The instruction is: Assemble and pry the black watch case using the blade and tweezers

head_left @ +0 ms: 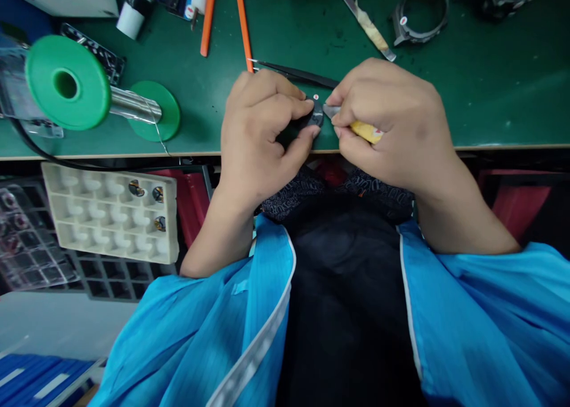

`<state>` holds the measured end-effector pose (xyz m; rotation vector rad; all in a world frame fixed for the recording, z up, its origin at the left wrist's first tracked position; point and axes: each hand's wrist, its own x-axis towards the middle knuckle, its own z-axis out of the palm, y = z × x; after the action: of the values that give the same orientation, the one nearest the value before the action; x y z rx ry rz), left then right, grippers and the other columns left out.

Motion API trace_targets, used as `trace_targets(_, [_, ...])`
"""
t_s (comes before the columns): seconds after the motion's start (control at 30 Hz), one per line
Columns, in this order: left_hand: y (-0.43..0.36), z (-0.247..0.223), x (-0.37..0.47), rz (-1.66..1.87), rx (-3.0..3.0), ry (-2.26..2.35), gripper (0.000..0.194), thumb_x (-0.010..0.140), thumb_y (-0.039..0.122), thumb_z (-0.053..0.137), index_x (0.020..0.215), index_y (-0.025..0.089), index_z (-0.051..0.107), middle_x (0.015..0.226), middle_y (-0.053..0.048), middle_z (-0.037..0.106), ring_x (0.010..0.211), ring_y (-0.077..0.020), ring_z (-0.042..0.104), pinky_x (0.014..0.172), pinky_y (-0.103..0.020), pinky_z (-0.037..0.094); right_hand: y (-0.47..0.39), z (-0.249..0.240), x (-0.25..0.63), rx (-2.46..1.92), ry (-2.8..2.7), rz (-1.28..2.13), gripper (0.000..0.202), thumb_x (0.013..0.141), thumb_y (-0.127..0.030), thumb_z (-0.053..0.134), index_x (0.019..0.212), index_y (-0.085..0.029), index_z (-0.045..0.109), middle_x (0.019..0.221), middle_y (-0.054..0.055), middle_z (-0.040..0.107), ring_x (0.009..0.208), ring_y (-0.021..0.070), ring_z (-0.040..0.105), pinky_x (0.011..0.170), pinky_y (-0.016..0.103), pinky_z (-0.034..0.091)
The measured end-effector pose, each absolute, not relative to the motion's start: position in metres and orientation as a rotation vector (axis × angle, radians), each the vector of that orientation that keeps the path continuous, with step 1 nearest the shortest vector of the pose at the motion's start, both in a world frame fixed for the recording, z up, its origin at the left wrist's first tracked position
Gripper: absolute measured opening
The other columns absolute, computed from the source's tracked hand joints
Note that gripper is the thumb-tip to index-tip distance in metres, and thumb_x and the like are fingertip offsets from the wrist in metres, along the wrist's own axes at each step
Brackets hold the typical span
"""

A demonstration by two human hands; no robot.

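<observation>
My left hand [262, 131] is closed, its thumb and index finger pinching a small dark rounded part [316, 116] near the table's front edge. Much of that part is hidden behind the fingers. In my right hand [394, 116] is a small knife [366, 131] with a yellow-wrapped handle, its grey blade pointing left at the dark part. Whether the blade touches it, I cannot tell. Just beyond both hands lie black tweezers [303, 75]. Farther back on the right are a second wrapped blade [369, 27] and a grey watch case [421, 15].
A green solder spool [95, 86] stands at left on the green table [503, 98], its loose wire hanging over the edge. Orange sticks [208, 18] and a white-capped bottle [136, 9] lie at the back. Below the edge, a cream compartment tray [111, 214] holds several small round parts.
</observation>
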<state>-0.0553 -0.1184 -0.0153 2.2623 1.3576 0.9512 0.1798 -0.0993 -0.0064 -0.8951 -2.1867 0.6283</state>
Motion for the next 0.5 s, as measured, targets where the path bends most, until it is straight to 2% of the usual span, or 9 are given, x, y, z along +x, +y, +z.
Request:
trace_targets(0.1, [-0.1183, -0.0157, -0.0554, 0.953, 2.22, 1.346, 0.018, 0.102, 0.05, 0.07, 0.106, 0.032, 0.072, 0.111, -0.006, 0.076, 0.111, -0.0309, 0.073, 0.105, -0.063, 0.057, -0.0992, -0.0061, 0.1797, -0.84, -2.176, 0.662, 0.016, 0.092, -0.013, 0.06, 0.083, -0.025, 0.055, 0.099, 0.003, 0.072, 0.104, 0.0263, 0.073, 0.082, 0.042, 0.054])
trace_targets(0.2, [-0.118, -0.0168, -0.0557, 0.957, 2.189, 1.334, 0.017, 0.101, 0.049, 0.072, 0.106, 0.032, 0.073, 0.111, -0.006, 0.076, 0.113, -0.0313, 0.072, 0.108, -0.064, 0.056, -0.0994, -0.007, 0.1793, -0.884, -2.172, 0.619, 0.016, 0.093, -0.012, 0.059, 0.085, -0.025, 0.055, 0.107, 0.004, 0.073, 0.11, 0.0269, 0.072, 0.085, 0.043, 0.054])
trace_targets(0.33, [-0.1182, -0.0174, -0.0562, 0.958, 2.178, 1.327, 0.018, 0.102, 0.049, 0.071, 0.105, 0.032, 0.073, 0.112, -0.006, 0.076, 0.113, -0.0313, 0.072, 0.11, -0.065, 0.056, -0.0988, -0.0091, 0.1795, -0.855, -2.161, 0.665, 0.015, 0.092, -0.014, 0.06, 0.084, -0.026, 0.054, 0.1, 0.0, 0.073, 0.106, 0.0241, 0.072, 0.083, 0.041, 0.054])
trace_targets(0.5, [-0.1188, -0.0168, -0.0563, 0.937, 2.179, 1.346, 0.018, 0.102, 0.049, 0.071, 0.106, 0.032, 0.073, 0.113, -0.006, 0.077, 0.114, -0.0312, 0.072, 0.111, -0.065, 0.056, -0.0981, -0.009, 0.18, -0.844, -2.155, 0.638, 0.014, 0.092, -0.013, 0.059, 0.084, -0.026, 0.058, 0.104, 0.003, 0.074, 0.108, 0.0252, 0.072, 0.084, 0.042, 0.054])
